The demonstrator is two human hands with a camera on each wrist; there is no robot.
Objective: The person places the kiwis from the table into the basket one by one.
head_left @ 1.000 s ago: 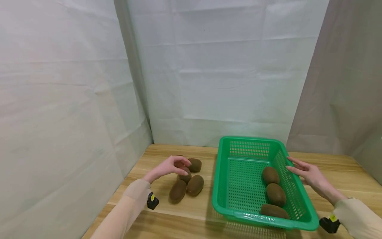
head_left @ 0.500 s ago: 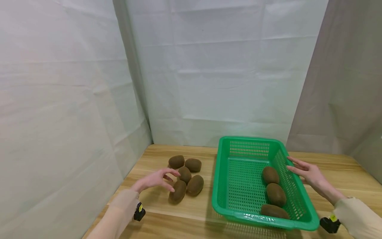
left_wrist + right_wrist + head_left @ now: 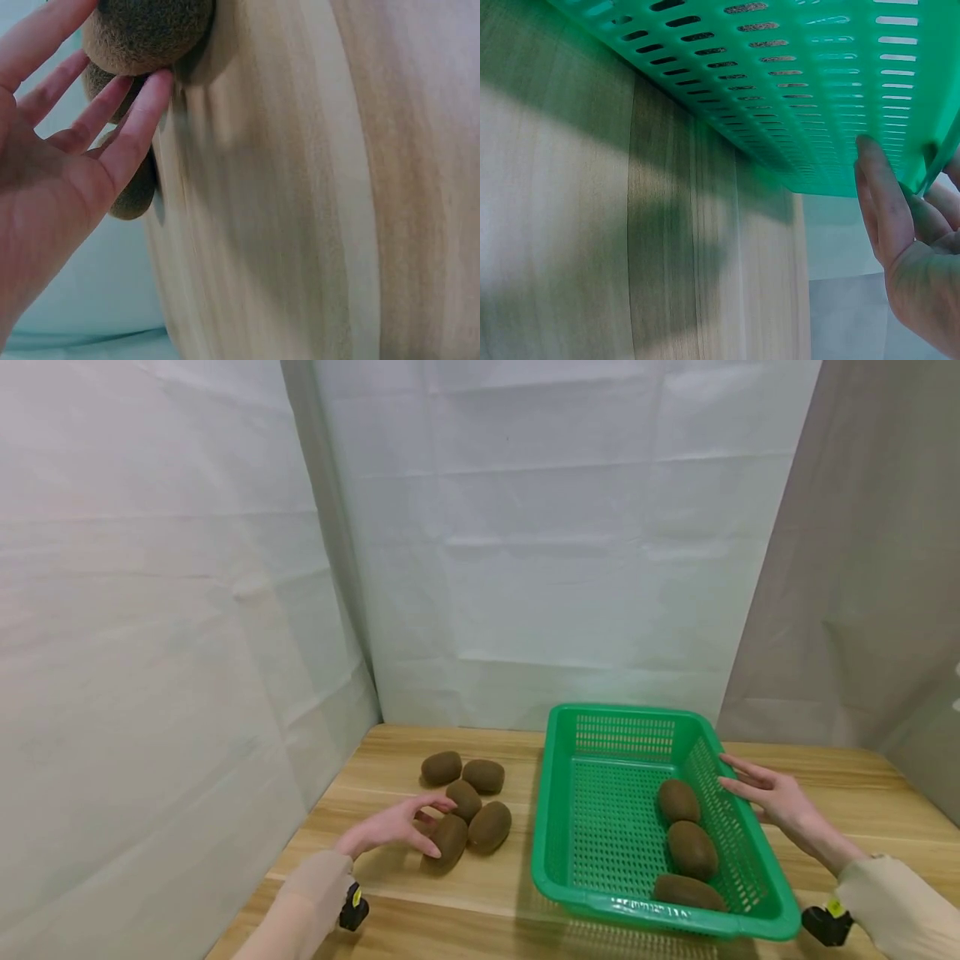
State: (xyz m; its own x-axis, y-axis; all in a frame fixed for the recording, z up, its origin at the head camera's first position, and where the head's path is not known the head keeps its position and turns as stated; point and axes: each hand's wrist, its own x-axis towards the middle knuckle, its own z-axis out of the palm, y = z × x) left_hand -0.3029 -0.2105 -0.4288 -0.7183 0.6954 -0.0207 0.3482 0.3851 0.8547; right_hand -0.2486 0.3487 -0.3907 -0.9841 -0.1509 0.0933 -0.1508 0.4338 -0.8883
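Several brown fuzzy kiwis lie grouped on the wooden table. My left hand (image 3: 393, 828) reaches round the nearest kiwi (image 3: 448, 843), thumb at its front and fingers over its back side. In the left wrist view the fingers are spread and loosely bent beside that kiwi (image 3: 146, 37); whether they press on it is hard to tell. My right hand (image 3: 780, 802) holds the right rim of a green plastic basket (image 3: 542, 827), some fingers over the rim and others against the outer wall (image 3: 802, 97). Three kiwis lie along the basket's right side, including the middle one (image 3: 692, 850).
Two kiwis sit at the back of the group, the left one (image 3: 441, 768) near the other (image 3: 483, 776). Another kiwi (image 3: 490, 827) lies between my left hand and the basket. White cloth (image 3: 555, 568) hangs behind the table (image 3: 420, 910) and along its left.
My left hand has drawn back from the middle of the kiwi group toward the nearest kiwi, with its fingers now around it. My right hand and the basket have stayed put.
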